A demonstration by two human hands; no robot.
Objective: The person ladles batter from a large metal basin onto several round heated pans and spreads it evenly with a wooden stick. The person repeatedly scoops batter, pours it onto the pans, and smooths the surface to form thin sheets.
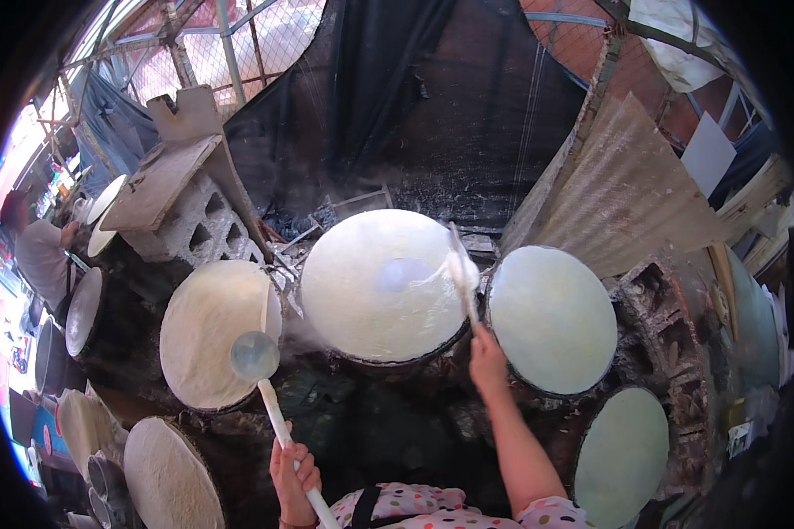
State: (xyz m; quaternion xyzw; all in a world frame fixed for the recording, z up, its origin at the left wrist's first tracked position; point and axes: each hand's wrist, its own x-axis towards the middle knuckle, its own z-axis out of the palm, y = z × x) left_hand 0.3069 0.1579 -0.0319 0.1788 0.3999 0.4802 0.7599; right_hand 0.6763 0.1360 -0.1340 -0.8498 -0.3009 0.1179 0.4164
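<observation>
My left hand [294,471] grips the long white handle of a ladle [255,357]. Its round grey bowl hangs in front of the left griddle [220,330], which carries a dry-looking cream sheet with a folded or raised edge at its right. In my right hand [488,364] is the end of a thin batter spreader [464,271]; pale batter clings to it. The spreader lies across the right side of the middle round griddle [344,284], where batter is ridged beside it. A smooth whitish patch shows near that griddle's centre.
Pale sheets cover the right griddle [553,321], the lower right griddle [623,456] and the lower left griddle [172,476]. Concrete blocks [202,221] and a corrugated panel [625,192] flank a dark sheet [403,112]. Another person [43,254] stands at far left.
</observation>
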